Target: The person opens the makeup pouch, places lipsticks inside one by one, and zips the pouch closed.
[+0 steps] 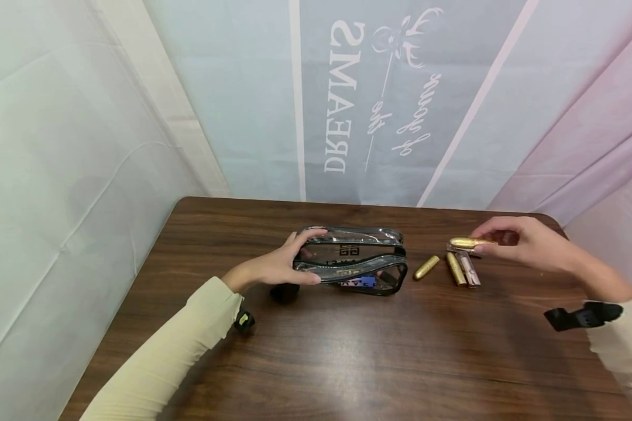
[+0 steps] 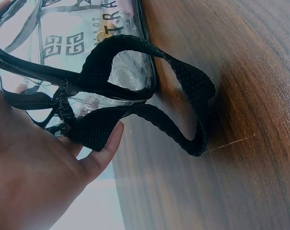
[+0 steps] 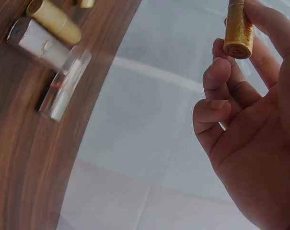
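At the middle of the table, a clear zip pouch (image 1: 354, 235) with black trim stands with its mouth parted. My left hand (image 1: 276, 264) grips its left end, thumb on the near rim and fingers on the far one. A black strap loop (image 2: 195, 86) hangs off that end in the left wrist view. Through the clear wall a blue item (image 1: 366, 282) shows inside. Over to the right, my right hand (image 1: 532, 242) pinches a gold lipstick tube (image 3: 238, 36) between thumb and fingers, raised above the table. The other right fingers are curled loosely.
Below the right hand lie a gold tube (image 1: 455, 270), a pale pink tube (image 1: 469, 270) and a clear tube (image 3: 65, 84). Another gold tube (image 1: 426, 268) lies between them and the pouch. A printed cloth (image 1: 253, 117) hangs behind the brown wooden table (image 1: 316, 362).
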`<state>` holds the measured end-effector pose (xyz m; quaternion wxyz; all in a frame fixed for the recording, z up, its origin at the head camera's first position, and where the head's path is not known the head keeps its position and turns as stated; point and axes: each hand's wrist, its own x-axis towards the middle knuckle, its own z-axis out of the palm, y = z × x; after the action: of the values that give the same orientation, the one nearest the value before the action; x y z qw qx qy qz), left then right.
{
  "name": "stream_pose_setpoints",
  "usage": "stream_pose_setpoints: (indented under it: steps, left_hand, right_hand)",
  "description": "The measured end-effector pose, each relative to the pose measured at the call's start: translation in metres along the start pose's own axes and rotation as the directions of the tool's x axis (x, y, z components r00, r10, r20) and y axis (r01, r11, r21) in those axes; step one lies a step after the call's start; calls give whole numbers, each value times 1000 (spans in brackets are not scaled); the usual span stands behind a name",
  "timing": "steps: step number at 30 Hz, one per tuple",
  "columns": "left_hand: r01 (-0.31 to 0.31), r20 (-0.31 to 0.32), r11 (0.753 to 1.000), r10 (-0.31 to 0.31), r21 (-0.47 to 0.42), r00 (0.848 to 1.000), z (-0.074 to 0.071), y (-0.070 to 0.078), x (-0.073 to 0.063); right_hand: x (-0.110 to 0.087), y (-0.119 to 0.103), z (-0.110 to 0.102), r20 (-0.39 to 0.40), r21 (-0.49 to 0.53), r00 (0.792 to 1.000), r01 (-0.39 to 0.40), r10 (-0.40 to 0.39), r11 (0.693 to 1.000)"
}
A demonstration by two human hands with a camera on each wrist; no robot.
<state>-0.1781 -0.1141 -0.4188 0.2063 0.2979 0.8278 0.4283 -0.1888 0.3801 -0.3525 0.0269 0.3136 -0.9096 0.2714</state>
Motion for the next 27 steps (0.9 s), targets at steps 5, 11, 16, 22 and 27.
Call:
stream_pose_setpoints:
  steps: [5, 11, 16, 22, 27]
  left_hand:
    - [14, -1, 1000, -14, 0, 1000, 0, 0, 0]
    - [28, -3, 1000, -28, 0, 1000, 0, 0, 0]
    - [33, -2, 999, -33, 0, 999, 0, 1, -1]
    - [34, -1, 999, -34, -1, 999, 0, 1, 0]
    - [30, 2, 1000, -30, 0, 1000, 0, 3, -1]
  right_hand:
    - [8, -13, 5, 9, 25, 1000, 14, -14, 1000]
    - [22, -26, 11, 19, 24, 993, 112, -113, 993]
    - [32, -34, 15, 23, 15, 985, 172, -172, 985]
    - [42, -45, 22, 15, 27, 990, 142, -142, 990]
    - [52, -53, 29, 20, 51, 989, 147, -149, 988]
